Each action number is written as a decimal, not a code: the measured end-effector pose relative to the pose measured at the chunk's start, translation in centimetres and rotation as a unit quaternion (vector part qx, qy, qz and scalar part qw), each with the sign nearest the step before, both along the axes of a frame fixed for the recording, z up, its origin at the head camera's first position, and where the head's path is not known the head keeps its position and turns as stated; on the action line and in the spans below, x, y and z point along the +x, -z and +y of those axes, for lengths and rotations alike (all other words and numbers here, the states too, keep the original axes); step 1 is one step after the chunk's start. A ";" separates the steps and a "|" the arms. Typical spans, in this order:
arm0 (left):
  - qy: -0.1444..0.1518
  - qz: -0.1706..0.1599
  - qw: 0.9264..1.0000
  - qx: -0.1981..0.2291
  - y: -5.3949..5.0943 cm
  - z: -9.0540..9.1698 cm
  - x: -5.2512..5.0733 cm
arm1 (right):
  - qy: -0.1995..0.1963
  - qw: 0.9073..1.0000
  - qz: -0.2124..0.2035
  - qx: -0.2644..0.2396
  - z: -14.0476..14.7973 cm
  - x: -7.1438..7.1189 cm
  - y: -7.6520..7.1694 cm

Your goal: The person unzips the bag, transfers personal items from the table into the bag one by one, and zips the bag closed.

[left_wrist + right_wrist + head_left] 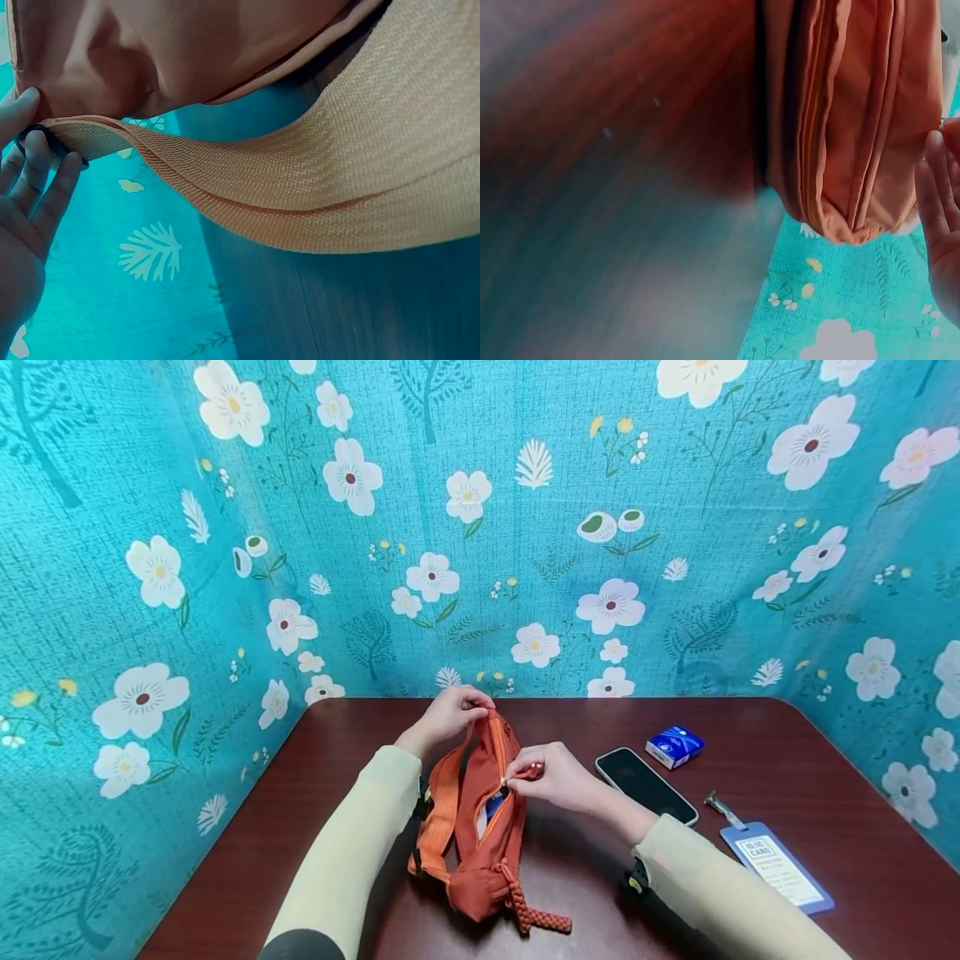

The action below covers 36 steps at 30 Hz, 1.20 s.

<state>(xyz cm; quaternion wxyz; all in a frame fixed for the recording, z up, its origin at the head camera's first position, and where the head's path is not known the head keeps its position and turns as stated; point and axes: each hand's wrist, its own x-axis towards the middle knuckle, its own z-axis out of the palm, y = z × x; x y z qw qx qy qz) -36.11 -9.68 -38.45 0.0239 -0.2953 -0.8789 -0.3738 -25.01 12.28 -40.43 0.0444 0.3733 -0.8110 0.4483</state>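
A rust-orange waist bag (pixel 474 887) with an orange webbing strap (pixel 442 810) lies lengthwise on the table before me. My left hand (pixel 450 714) pinches its far end, where the strap (pixel 300 180) joins the fabric in the left wrist view. At the zipper along the top, my right hand (pixel 553 777) pinches the pull. Toward the near end the zipper is parted, and something blue and white (pixel 492 807) shows inside. Only the edge of the right hand (pixel 945 210) enters the right wrist view, beside the bag (pixel 862 112). A braided cord (pixel 543 920) hangs from the near end.
Right of the bag lie a dark-screened phone (pixel 647 785), a small blue box (pixel 674 747) and a blue-framed ID card holder (pixel 780 868) with a metal clip. The brown table (pixel 300 827) meets a turquoise floral cloth (pixel 480 568) at its back edge.
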 end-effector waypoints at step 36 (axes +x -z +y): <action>-0.085 -0.013 0.996 -0.025 0.8 1.9 -0.6 | -0.142 0.989 -0.031 0.019 -0.8 5.8 -0.8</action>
